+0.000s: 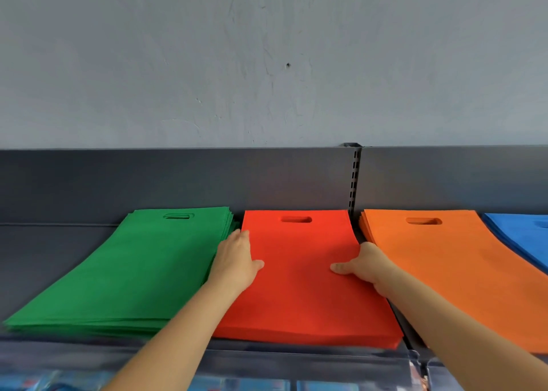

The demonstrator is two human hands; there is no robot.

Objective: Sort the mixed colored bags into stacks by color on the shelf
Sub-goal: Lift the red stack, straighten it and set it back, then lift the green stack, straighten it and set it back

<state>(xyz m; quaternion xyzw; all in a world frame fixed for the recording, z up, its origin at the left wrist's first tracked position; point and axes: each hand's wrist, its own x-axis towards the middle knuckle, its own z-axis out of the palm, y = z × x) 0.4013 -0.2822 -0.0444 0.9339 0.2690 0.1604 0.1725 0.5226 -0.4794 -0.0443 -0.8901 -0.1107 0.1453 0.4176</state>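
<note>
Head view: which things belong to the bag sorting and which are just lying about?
Job: green stack, red stack, orange stack, blue stack, the shelf under them, left hand on the red stack's left edge, right hand gripping its right edge.
Just there: grey wall, slotted post behind the stacks, blurred blue packets below the shelf.

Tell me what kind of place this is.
Probably a shop or its stockroom. Grey metal shelving with a slotted upright, a clear label strip along the shelf front, and flat identical bags in a green stack, red stack, orange stack and blue stack, like stock on display.
</note>
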